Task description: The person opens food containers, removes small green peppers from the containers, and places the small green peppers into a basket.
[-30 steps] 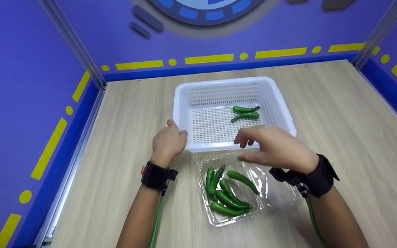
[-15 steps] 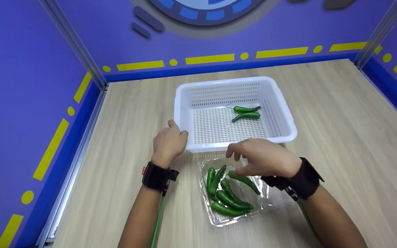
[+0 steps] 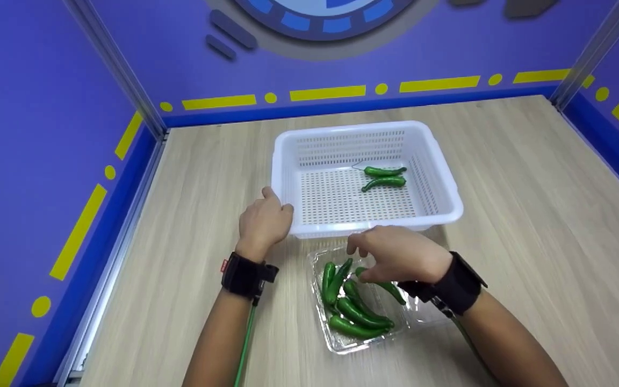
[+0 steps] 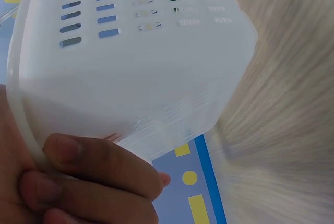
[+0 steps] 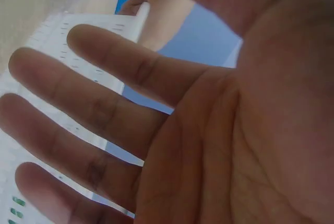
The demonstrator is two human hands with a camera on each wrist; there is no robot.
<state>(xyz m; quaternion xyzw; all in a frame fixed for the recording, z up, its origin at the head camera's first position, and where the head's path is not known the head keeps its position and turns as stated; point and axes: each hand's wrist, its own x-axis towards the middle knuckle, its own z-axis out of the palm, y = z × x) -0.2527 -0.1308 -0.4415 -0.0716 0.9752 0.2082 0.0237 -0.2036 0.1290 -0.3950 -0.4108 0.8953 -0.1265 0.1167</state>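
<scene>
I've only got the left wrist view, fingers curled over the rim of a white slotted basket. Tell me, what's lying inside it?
Observer: The head view shows two green peppers in the basket, side by side in its right half.
Operator: And where's the other hand?
Observer: The right hand is over a clear container on the near side of the basket.
Operator: Has it picked anything up?
Observer: The right wrist view shows its four fingers spread, with nothing in the palm. Whether its thumb touches the pepper beneath, I can't tell.
</scene>
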